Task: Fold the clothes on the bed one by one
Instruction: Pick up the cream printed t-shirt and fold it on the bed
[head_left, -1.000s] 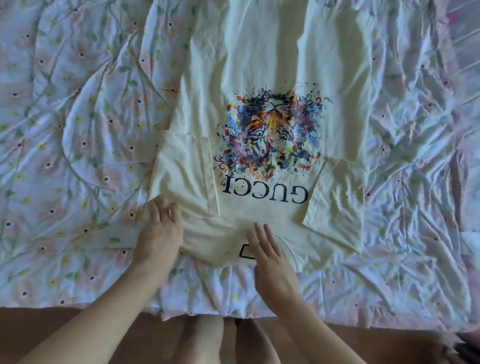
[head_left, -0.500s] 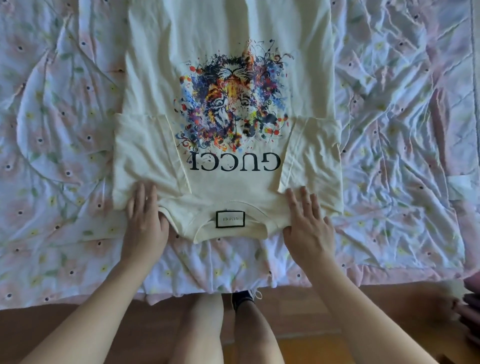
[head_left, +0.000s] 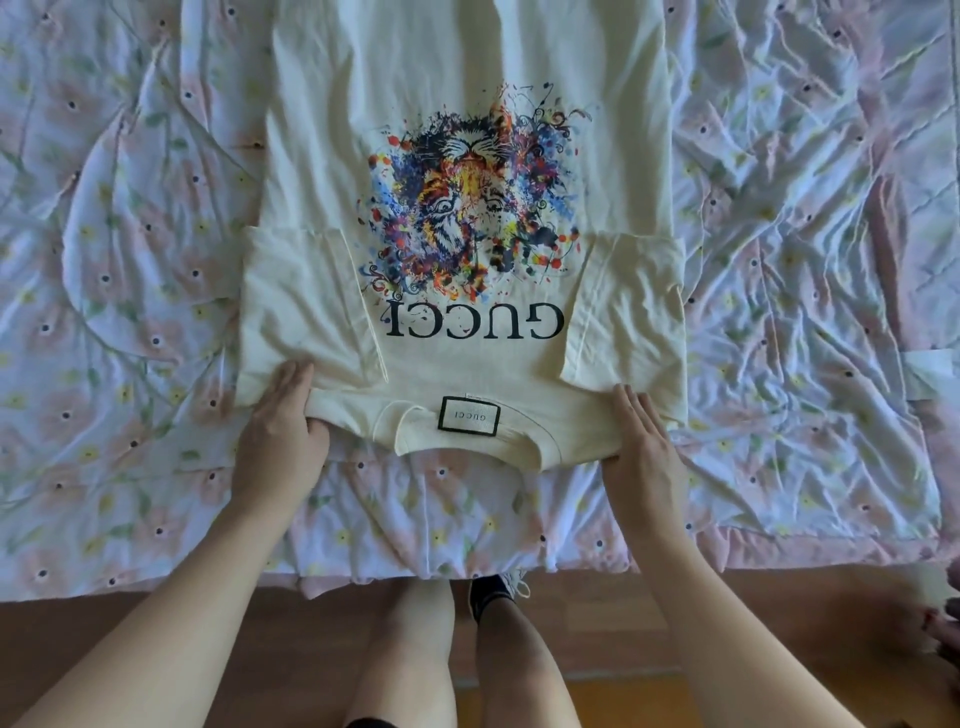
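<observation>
Bed (head_left: 810, 291) surface: covered by a crumpled quilt (head_left: 130, 322), pale pink and white, floral print with yellow and dark-centred flowers. Near edge of quilt hangs over bed side above brown wooden floor (head_left: 779, 613). Lying directly on quilt, centre: one cream T-shirt (head_left: 467, 57), spread flat, front up, collar toward near edge. Both sleeves folded inward onto the body. Multicoloured tiger print and "GUCCI" lettering read upside down.

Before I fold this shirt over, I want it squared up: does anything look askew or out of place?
Nothing stands out. The T-shirt lies flat on the bedspread, both sleeves folded in evenly, collar nearest you. Left hand and right hand hold the shoulder corners level.
</observation>
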